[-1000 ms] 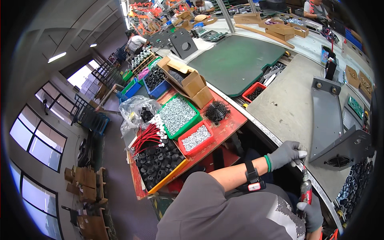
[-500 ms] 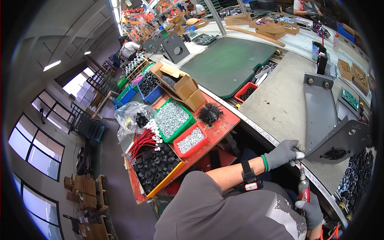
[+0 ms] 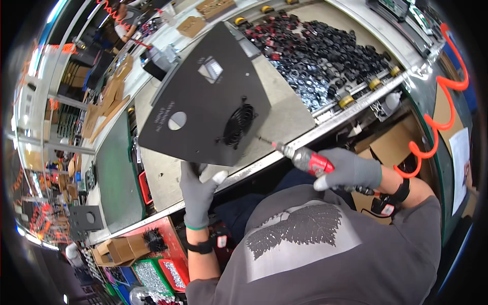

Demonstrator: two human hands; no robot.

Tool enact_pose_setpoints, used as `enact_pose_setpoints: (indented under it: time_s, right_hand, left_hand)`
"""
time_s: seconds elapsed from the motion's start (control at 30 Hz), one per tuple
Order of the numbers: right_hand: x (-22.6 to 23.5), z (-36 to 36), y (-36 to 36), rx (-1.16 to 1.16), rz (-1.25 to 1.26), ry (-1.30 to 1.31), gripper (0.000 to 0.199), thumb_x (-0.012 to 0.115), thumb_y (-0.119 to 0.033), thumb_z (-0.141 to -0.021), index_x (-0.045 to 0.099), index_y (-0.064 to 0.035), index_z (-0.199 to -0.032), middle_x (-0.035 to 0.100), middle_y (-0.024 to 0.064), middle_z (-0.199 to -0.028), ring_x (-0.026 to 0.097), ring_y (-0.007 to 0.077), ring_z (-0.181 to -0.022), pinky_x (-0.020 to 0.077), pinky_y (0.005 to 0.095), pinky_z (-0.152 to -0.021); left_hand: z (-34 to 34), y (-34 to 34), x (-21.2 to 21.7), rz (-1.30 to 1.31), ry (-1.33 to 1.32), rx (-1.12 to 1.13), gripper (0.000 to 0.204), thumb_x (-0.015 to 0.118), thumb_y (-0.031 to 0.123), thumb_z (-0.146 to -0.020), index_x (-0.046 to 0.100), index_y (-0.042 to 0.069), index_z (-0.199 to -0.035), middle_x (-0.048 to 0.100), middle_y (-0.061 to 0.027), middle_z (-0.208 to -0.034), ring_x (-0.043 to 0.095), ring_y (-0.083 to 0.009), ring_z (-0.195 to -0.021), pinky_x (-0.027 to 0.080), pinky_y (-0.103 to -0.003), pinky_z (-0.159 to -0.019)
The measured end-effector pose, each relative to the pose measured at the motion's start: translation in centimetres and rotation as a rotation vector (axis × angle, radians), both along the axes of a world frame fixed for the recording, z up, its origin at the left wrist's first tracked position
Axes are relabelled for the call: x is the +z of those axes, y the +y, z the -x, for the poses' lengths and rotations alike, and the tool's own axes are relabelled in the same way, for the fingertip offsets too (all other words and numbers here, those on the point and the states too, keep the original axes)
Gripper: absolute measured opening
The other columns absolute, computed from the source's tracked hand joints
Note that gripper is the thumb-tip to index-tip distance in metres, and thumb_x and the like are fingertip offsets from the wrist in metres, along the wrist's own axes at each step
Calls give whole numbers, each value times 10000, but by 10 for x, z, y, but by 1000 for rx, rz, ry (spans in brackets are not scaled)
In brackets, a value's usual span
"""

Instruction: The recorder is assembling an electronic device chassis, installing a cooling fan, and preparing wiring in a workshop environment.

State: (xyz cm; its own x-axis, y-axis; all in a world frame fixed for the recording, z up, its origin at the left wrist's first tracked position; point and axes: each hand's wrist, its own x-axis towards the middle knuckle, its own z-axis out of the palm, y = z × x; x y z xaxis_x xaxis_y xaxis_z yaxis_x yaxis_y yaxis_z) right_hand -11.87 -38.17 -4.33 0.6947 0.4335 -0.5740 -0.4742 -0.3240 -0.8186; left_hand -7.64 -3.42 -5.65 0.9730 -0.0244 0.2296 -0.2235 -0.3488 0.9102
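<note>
Left hand [image 3: 197, 190] clamped on black panel's [image 3: 206, 109] lower edge; right hand [image 3: 348, 169] gripping red screwdriver [image 3: 305, 158] — tip aimed up-left at fan grille [image 3: 238, 125].

Black metal panel [image 3: 203, 107] with round fan grille: one. Red-bodied power screwdriver [image 3: 310, 160]: one. Grey-gloved hands: two, left hand [image 3: 197, 190] and right hand [image 3: 351, 170]. Coiled orange air hose [image 3: 437, 119]: one. Yellow rail rollers [image 3: 346, 101]: about five visible. Small black parts [image 3: 325, 51]: one heap (too many to count).
</note>
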Motion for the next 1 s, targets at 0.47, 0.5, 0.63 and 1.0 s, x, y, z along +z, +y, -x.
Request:
enact_pose_setpoints:
  time_s: [0.47, 0.5, 0.63, 1.0]
  right_hand:
    - [20, -22, 1, -47, 103, 36, 356, 755, -333, -766, 579, -63, -917, 560, 8, -648, 535, 83, -522, 438, 243, -482]
    - [20, -24, 2, -37, 107, 29, 357, 753, -333, -768, 579, -63, -923, 562, 9, -652, 536, 83, -521, 437, 243, -479]
    - [19, -29, 3, -17, 47, 83, 356, 746, -335, -779, 575, -61, -930, 562, 14, -657, 538, 85, -520, 437, 243, -472]
    - [17, -28, 12, -84, -86, 93, 315, 745, -296, -797, 547, -59, -859, 535, -6, -630, 462, 55, -452, 360, 222, -399]
  left_hand:
    - [-29, -12, 0, 7, 317, -204, 240, 764, 43, -765, 697, -14, -989, 674, -60, -980, 616, -185, -933, 486, -334, -864]
    - [-30, -12, -1, 6, 320, -203, 240, 764, 43, -765, 697, -14, -989, 674, -60, -980, 616, -185, -933, 486, -334, -864]
    - [-32, -14, 0, -85, 236, -243, 244, 745, 32, -767, 693, -12, -1002, 674, -64, -999, 618, -182, -936, 487, -331, -870]
    - [-27, 2, -12, 43, 356, -176, 251, 775, 78, -767, 690, -15, -983, 678, -58, -993, 610, -165, -956, 483, -338, -875]
